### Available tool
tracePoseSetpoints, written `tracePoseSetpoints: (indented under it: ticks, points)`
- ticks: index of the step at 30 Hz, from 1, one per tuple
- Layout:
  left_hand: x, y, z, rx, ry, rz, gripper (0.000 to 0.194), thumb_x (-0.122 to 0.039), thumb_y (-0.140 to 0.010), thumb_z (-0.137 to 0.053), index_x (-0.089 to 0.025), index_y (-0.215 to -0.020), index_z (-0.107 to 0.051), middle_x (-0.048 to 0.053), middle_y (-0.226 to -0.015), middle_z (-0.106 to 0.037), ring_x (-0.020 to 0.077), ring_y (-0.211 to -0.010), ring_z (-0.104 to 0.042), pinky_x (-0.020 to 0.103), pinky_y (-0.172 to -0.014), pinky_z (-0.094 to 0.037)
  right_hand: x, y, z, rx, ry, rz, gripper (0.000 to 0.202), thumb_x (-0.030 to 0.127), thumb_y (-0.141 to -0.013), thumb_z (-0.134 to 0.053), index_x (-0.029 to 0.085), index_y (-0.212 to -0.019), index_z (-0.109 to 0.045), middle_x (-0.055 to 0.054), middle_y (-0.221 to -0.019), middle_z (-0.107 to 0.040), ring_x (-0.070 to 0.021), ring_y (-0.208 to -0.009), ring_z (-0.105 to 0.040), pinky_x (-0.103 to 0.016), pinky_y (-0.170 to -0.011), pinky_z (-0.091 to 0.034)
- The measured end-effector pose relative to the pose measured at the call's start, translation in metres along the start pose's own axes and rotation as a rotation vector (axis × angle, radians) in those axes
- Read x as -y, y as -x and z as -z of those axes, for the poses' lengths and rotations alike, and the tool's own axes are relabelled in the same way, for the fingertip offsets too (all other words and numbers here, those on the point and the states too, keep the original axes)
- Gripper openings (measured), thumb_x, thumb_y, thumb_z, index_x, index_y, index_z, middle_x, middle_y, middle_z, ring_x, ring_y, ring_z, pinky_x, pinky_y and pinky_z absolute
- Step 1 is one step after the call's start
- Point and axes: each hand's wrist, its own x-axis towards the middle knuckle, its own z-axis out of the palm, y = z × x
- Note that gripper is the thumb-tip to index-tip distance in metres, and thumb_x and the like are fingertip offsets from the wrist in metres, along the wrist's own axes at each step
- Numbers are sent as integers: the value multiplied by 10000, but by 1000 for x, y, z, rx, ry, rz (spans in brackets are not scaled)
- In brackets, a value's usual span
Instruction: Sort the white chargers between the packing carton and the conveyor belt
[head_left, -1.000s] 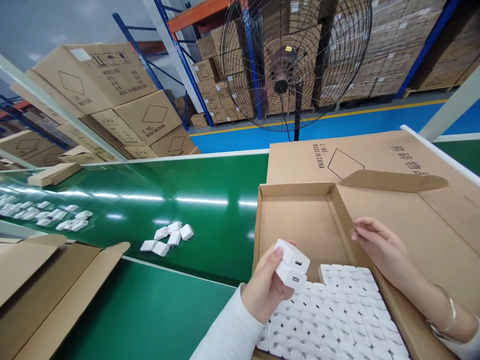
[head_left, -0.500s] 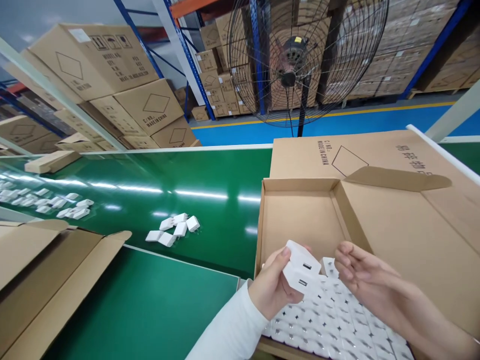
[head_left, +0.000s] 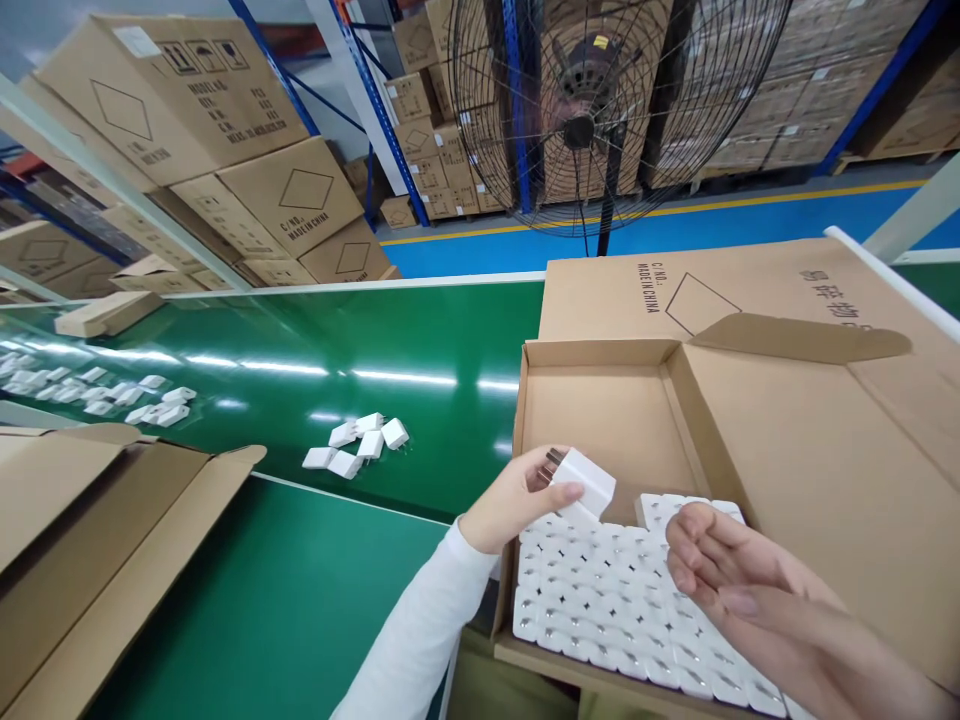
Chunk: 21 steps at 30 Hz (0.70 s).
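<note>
My left hand grips a white charger plug over the open cardboard box. Its metal prongs point back to the left, under my fingers. A second plug seems to be pressed against it, but I cannot tell for sure. My right hand hovers palm up over the right part of the box, its fingers loosely curved with nothing between them. Below both hands, packed white chargers stand in tight rows in the near part of the box. The far part shows bare cardboard.
On the green conveyor belt lies a small group of loose chargers, with more chargers at far left. Box flaps stick out at lower left. A large fan and stacked cartons stand beyond the belt.
My left hand has turned the chargers, so the USB ports no longer face me and prongs show. It has moved slightly up and left. The loose chargers on the belt appear shifted a little right.
</note>
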Motion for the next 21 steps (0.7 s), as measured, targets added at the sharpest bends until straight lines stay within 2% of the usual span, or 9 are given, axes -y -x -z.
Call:
tracePoseSetpoints:
  ticks: [2,5,7,9,11,14,16,19,21]
  points:
    - [-4,-8,3,-49,-286,0,496,-425,-703,-728,-137,-1083,-591,97,-1008,-652,200,-884,-617,296,-770,-468,0,3,2,-7,45,13,154,264,-776,-620,306,-924,-614,-20,-893,-496,-190,-858,-464,-292,-791,-458]
    - [-1,-24,-3,-92,-752,-5,476,-394,-702,-724,-158,-1091,-587,96,-1000,-668,248,-904,-627,344,-793,-464,1,5,4,-5,107,42,141,320,-759,-636,304,-891,-590,-8,-834,-466,-177,-775,-442,-272,-714,-452]
    - [6,-35,-12,-47,-996,-23,440,-388,-710,-713,-176,-1077,-594,92,-980,-677,284,-915,-630,369,-789,-459,2,6,5,0,145,50,143,350,-757,-637,298,-876,-576,-5,-808,-457,-173,-747,-434,-269,-695,-448]
    - [14,-46,-20,22,-1143,-35,396,-386,-725,-695,-181,-1050,-600,96,-960,-679,301,-900,-634,373,-769,-455,3,7,5,5,179,66,144,366,-764,-636,297,-868,-564,-2,-790,-456,-169,-724,-437,-266,-669,-443]
    - [22,-55,-26,90,-1171,-58,343,-411,-750,-664,-189,-1006,-613,89,-929,-680,286,-867,-636,348,-744,-447,4,8,4,-4,215,95,152,383,-770,-640,294,-860,-556,2,-769,-457,-160,-685,-440,-259,-625,-431]
    - [34,-63,-32,241,-1075,-112,309,-482,-782,-607,-206,-919,-639,66,-876,-681,249,-832,-631,305,-713,-436,3,8,1,-42,244,146,196,412,-753,-671,275,-822,-549,3,-738,-468,-151,-627,-452,-260,-573,-421]
    - [39,-64,-33,291,-1031,-110,340,-522,-824,-525,-209,-868,-650,65,-859,-678,242,-828,-626,308,-717,-434,1,8,-1,-80,238,159,230,423,-729,-698,259,-785,-548,-1,-718,-480,-157,-625,-473,-265,-566,-429]
    - [38,-60,-33,295,-979,-95,377,-479,-898,-392,-217,-885,-662,65,-893,-678,235,-866,-619,331,-785,-431,-2,7,-2,-106,168,96,241,409,-705,-723,246,-809,-579,-17,-743,-519,-177,-684,-520,-282,-611,-462]
    - [30,-53,-32,241,-957,-138,296,-378,-901,-411,-222,-928,-661,57,-912,-674,220,-868,-612,321,-806,-428,-4,8,-1,-79,70,21,228,361,-717,-719,250,-886,-613,-31,-819,-549,-191,-775,-547,-306,-708,-487]
